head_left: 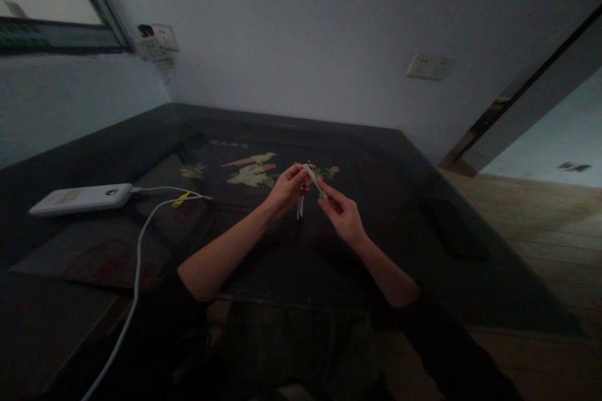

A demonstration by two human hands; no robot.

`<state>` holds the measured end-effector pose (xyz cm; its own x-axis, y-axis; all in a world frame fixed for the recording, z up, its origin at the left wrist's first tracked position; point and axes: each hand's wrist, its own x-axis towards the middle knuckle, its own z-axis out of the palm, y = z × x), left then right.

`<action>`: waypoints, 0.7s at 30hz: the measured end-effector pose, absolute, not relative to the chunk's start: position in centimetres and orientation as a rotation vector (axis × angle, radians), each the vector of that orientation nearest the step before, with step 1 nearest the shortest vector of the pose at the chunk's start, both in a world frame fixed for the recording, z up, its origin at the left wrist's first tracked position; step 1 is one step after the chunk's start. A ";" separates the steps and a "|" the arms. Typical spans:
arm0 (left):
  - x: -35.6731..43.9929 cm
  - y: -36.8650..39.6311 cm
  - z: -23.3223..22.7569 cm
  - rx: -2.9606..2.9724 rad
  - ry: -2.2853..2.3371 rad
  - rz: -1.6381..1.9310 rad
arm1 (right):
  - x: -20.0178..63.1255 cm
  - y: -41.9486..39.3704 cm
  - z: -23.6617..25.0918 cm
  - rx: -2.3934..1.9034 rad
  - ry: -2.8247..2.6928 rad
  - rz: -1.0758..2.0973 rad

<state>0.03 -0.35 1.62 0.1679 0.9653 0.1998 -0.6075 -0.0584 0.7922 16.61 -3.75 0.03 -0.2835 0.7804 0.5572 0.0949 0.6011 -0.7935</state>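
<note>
Over the middle of the table (423, 156) the left hand (285, 191) and the right hand (341, 213) meet on a small slim tool (313, 182), while a power bank (82, 198) lies at the table's far left, its cable (138, 250) running toward the near edge.

A dim room with plain grey-white walls (301, 25), where a dark glass-topped table (423, 250) with an inlaid floral panel (256, 170) fills the corner. A window (42, 6) sits upper left beside wall sockets (157, 41), with another socket plate (430, 66) on the far wall. To the right, pale wooden floorboards (540, 225) run toward a dark-framed doorway (531, 81).
</note>
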 end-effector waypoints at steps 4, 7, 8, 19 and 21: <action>0.1 -0.4 1.8 0.906 0.534 1.382 | 16.6 -3.9 0.1 -0.704 -1.769 0.773; 0.1 -0.3 1.6 0.905 0.535 1.379 | 16.7 -3.8 0.1 -0.718 -1.766 0.763; 0.1 -0.3 1.5 0.908 0.532 1.375 | 16.7 -3.8 0.1 -0.732 -1.767 0.760; -0.1 -0.4 1.4 0.910 0.525 1.361 | 17.1 -3.2 0.2 -0.857 -1.738 0.686; -0.1 -0.3 1.3 0.899 0.528 1.362 | 17.2 -3.1 0.1 -0.851 -1.717 0.688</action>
